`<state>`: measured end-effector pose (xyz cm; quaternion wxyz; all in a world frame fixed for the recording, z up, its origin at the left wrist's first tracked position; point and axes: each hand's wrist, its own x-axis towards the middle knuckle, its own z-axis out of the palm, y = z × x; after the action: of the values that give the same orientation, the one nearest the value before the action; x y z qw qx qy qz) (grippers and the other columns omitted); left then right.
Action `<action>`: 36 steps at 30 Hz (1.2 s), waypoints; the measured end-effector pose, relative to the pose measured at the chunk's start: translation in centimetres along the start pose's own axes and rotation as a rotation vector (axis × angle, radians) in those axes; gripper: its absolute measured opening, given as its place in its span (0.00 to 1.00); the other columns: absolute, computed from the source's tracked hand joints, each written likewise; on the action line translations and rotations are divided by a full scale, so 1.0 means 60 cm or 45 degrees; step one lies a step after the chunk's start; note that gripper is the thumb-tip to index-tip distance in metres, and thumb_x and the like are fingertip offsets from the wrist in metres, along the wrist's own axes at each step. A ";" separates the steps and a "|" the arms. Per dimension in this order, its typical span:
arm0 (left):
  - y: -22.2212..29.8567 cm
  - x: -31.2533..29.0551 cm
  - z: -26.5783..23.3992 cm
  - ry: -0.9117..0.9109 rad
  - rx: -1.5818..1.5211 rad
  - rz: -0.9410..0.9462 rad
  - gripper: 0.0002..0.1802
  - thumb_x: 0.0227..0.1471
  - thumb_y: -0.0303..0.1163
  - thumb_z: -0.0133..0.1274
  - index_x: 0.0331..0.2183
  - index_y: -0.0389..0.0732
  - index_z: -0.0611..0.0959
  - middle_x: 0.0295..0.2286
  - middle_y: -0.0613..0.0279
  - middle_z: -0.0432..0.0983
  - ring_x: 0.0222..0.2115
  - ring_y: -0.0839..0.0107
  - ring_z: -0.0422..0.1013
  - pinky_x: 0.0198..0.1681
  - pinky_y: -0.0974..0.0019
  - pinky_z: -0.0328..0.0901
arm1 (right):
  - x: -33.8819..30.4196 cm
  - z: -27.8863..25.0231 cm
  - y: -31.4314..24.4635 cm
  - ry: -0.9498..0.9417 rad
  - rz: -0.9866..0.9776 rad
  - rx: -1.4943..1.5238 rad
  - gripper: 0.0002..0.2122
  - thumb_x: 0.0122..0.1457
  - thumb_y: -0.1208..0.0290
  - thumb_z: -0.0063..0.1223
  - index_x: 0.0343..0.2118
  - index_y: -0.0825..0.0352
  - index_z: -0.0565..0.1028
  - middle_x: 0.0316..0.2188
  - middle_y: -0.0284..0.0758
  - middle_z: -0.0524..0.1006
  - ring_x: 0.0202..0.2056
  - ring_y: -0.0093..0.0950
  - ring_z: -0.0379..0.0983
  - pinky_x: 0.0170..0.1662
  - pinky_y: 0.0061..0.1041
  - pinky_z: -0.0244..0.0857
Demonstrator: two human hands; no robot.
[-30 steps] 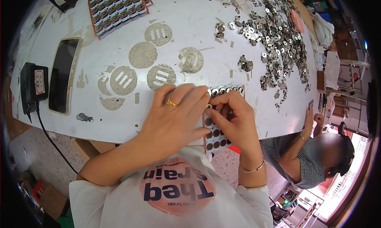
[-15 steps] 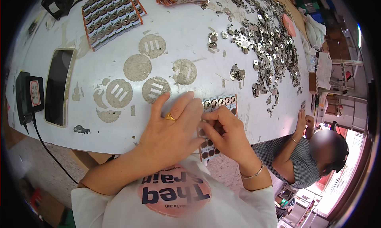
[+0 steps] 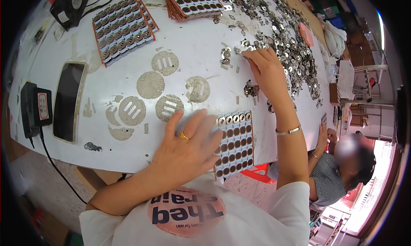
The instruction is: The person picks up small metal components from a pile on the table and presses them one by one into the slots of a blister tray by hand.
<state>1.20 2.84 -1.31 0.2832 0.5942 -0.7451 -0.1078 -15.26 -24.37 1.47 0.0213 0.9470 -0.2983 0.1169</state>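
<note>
1. Here the left hand (image 3: 188, 149), with a gold ring on one finger, lies flat and spread on the white table (image 3: 201, 32); its fingertips press on the left edge of a grid tray (image 3: 235, 143) of round dark sockets, and it grips nothing.
2. The tray sits at the table's near edge, its top row filled with shiny metal pieces and the rows below dark.
3. The right hand (image 3: 267, 70), a thin bracelet at the wrist, is stretched far across the table, fingers curled down onto the edge of a wide heap of small metal pieces (image 3: 287, 36); whether it has pinched one I cannot tell.
4. A small clump of pieces (image 3: 251, 90) lies just beside that wrist.
5. At left are a dark phone (image 3: 68, 100) and a black charger (image 3: 36, 109); filled trays (image 3: 122, 28) lie at the far edge.
</note>
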 end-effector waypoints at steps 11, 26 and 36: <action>-0.009 -0.015 0.017 0.079 0.164 0.359 0.19 0.50 0.45 0.67 0.40 0.44 0.86 0.47 0.65 0.79 0.53 0.69 0.74 0.66 0.37 0.53 | -0.128 -0.041 -0.118 -0.120 1.037 2.261 0.10 0.65 0.79 0.61 0.48 0.71 0.78 0.28 0.33 0.81 0.17 0.17 0.71 0.17 0.12 0.61; -0.001 -0.017 0.024 0.093 0.197 0.350 0.20 0.49 0.47 0.69 0.38 0.44 0.87 0.46 0.64 0.78 0.52 0.70 0.75 0.67 0.38 0.53 | -0.208 -0.044 -0.196 -0.246 0.725 1.389 0.08 0.62 0.80 0.64 0.43 0.69 0.82 0.31 0.31 0.82 0.27 0.18 0.78 0.29 0.21 0.71; 0.005 -0.007 0.016 0.019 0.187 0.344 0.23 0.47 0.49 0.69 0.39 0.42 0.86 0.45 0.63 0.80 0.52 0.67 0.75 0.66 0.39 0.56 | -0.213 -0.036 -0.190 -0.203 0.593 1.071 0.11 0.56 0.77 0.69 0.40 0.66 0.78 0.32 0.38 0.78 0.30 0.35 0.80 0.34 0.32 0.73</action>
<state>0.50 3.15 -2.08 0.2563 0.5084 -0.8221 -0.0093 -19.36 -7.63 0.89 -0.4130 0.7875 -0.4300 0.1561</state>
